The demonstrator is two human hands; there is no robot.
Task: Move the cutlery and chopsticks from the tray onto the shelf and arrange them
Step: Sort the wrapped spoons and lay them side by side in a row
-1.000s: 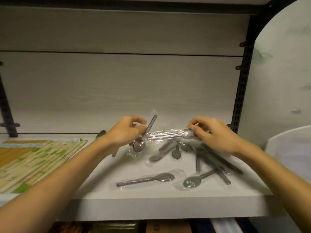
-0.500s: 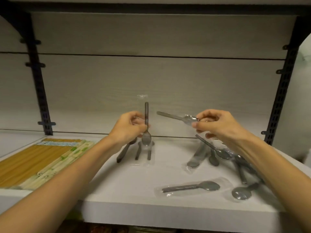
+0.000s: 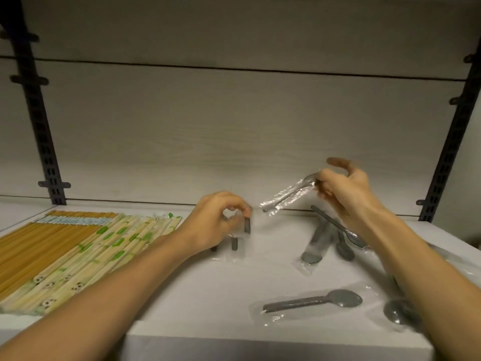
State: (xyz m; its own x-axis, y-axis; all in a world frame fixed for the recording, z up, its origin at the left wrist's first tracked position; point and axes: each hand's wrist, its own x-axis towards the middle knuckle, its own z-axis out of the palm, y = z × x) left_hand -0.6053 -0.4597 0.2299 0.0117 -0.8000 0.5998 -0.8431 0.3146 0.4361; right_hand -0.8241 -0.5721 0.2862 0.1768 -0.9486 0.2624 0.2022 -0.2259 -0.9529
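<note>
Pale wood-grain back panel, black slotted uprights (image 3: 39, 121) at both sides, white shelf (image 3: 197, 287) below.

Head view: on shelf's left part, chopsticks (image 3: 67, 254) laid side by side in a flat row, plain yellow ones furthest left, paper-sleeved ones with green and panda prints next to them. Left hand (image 3: 216, 222) low over shelf centre, just right of the chopsticks, grip closed: fingertips pinching the end of a wrapped grey spoon (image 3: 246, 225) whose handle points down at the shelf; more grey handles (image 3: 234, 243) in clear wrap right beneath, partly hidden by the hand. Right hand (image 3: 343, 188) raised above shelf's right half, grip closed on the bowl end of another wrapped spoon (image 3: 289, 198), handle slanting down-left toward the left hand, not touching it; index finger lifted, blurred. Under the right wrist, a loose pile (image 3: 328, 238) of wrapped grey spoons, crossing one another. Nearer the front edge, one wrapped spoon (image 3: 315, 300) lying flat, bowl to the right; another bowl (image 3: 398, 312) beside it, half covered by the right forearm.
</note>
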